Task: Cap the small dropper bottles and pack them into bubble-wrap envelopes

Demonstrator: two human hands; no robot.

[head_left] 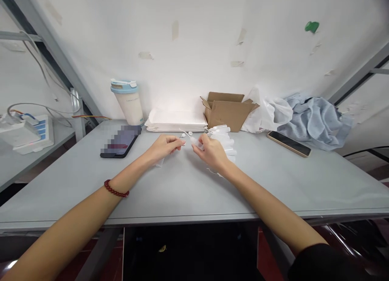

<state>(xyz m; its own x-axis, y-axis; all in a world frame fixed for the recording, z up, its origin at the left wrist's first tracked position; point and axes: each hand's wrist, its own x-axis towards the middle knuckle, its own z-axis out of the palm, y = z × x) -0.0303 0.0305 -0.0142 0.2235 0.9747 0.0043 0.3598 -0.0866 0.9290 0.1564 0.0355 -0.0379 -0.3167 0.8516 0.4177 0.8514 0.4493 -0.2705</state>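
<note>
My right hand (214, 154) is closed around a small translucent white plastic piece (193, 140) with a thin curved tip that points up and left. Opposite it, my left hand (166, 148) pinches thumb against forefinger, with a tiny white bit showing at the fingertips; its kind is too small to tell. Small white round parts (190, 133) lie on the table just beyond the hands. Partly behind my right hand is a pile of white plastic tube-like pieces (225, 140). Another clear piece (160, 163) rests under my left wrist.
The grey table (182, 196) meets a white wall. Along the back stand a cup (129, 105), a stack of white paper (176, 121), an open cardboard box (227, 113), a plastic bag (266, 115) and blue cloth (317, 121). Phones lie left (123, 141) and right (288, 143).
</note>
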